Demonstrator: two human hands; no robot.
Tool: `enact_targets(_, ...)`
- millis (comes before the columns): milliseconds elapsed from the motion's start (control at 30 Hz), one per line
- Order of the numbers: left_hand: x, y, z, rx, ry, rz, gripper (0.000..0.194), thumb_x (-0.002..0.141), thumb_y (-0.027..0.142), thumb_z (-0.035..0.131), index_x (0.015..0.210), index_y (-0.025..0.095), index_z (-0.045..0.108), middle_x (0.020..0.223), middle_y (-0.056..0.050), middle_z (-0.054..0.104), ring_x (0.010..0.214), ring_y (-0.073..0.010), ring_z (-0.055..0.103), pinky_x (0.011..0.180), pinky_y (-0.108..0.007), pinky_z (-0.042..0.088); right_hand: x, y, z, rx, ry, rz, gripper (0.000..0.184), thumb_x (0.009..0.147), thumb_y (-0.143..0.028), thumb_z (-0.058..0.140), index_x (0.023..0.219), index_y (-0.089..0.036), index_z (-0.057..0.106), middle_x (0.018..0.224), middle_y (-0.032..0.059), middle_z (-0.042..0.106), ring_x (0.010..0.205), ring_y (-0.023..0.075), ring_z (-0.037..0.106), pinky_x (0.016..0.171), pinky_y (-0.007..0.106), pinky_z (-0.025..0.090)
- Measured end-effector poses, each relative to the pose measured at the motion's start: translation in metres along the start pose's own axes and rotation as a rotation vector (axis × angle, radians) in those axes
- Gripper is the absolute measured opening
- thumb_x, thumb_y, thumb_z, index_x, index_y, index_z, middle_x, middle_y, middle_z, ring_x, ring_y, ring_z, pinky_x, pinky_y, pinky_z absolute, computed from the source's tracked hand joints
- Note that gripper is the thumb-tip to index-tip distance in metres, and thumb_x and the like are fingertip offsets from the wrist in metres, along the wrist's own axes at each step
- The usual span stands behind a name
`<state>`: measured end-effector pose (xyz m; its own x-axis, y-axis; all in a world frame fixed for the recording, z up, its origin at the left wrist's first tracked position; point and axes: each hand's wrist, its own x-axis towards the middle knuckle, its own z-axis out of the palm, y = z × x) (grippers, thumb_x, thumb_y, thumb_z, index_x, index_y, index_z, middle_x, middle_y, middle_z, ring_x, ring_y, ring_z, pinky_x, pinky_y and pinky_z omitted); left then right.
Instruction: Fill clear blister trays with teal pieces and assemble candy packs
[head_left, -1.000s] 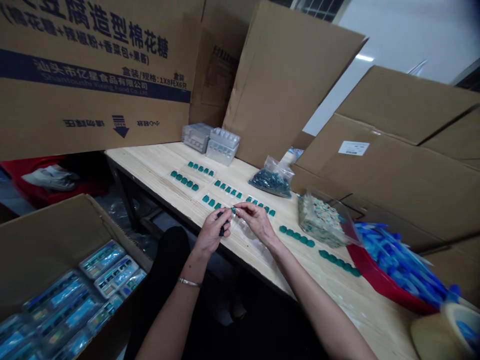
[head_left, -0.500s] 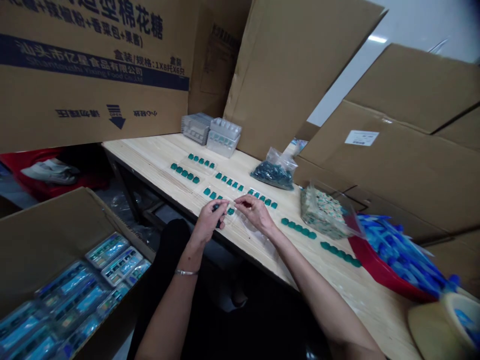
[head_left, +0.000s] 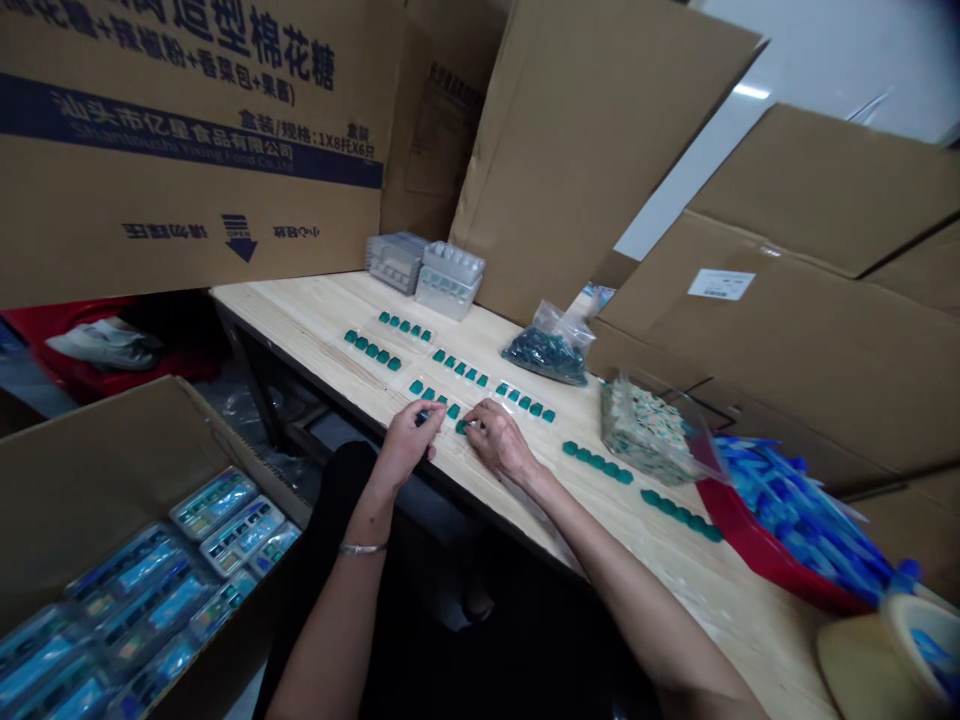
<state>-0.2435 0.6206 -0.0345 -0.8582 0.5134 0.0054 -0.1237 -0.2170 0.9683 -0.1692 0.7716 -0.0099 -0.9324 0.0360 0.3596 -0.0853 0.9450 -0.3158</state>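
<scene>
My left hand [head_left: 411, 438] is curled closed over the table's near edge, around something dark that mostly hides in the palm. To its right, my right hand [head_left: 501, 438] bends down to the table with thumb and fingers together at a small green piece [head_left: 460, 427]. That piece lies at the near end of a short row of green pieces [head_left: 428, 394] on a clear plastic tray. More rows of the same kind lie beyond, one row [head_left: 460, 368] just behind and another row [head_left: 525, 403] behind my right hand.
A plastic bag of dark pieces [head_left: 546, 352] and a clear box of small pale pieces [head_left: 641, 420] stand behind. Stacked clear trays [head_left: 448, 282] sit at the back. At right is a red basin [head_left: 787, 570] of blue items; at lower left, a carton [head_left: 247, 450] of packed sets.
My right hand has come down and slightly left, onto the green piece at the row's end. The left hand has drawn back a little to the left, away from the right one.
</scene>
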Motion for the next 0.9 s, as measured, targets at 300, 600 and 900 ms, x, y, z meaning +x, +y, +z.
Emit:
enact_targets(300,-0.007,-0.003,0.019,0.251,-0.032,0.119,0.024,0.071,0.033,0.064,0.089,0.017,0.067,0.053,0.002,0.058,0.029,-0.0076,0.041,0.038,-0.021,0.032,-0.001,-0.021,-0.015,-0.007,0.085,-0.055,0.023,0.089,-0.019,0.040,0.088,-0.018,0.063,0.082,0.0087,0.058,0.078,0.0186,0.055,0.072,0.030,0.046)
enact_targets(600,-0.010,0.005,0.023,0.303,-0.003,0.208,0.025,0.078,0.029,0.054,0.099,0.021,0.066,0.063,0.000,0.061,0.032,-0.0079,0.041,0.040,-0.022,0.033,0.001,-0.020,-0.025,0.764,0.012,0.400,0.031,0.079,-0.044,0.056,0.094,-0.017,0.059,0.078,0.0042,0.062,0.062,0.0138,0.059,0.062,0.030,0.051)
enact_targets(900,-0.011,0.012,0.025,0.157,0.054,0.373,0.016,0.071,0.020,0.064,0.085,0.023,0.070,0.088,-0.006,0.067,0.083,-0.0188,0.058,0.067,-0.023,0.043,0.003,-0.022,-0.027,1.089,0.034,0.565,0.035,0.059,-0.039,0.076,0.083,-0.016,0.066,0.069,0.0015,0.066,0.059,0.0117,0.060,0.065,0.027,0.051)
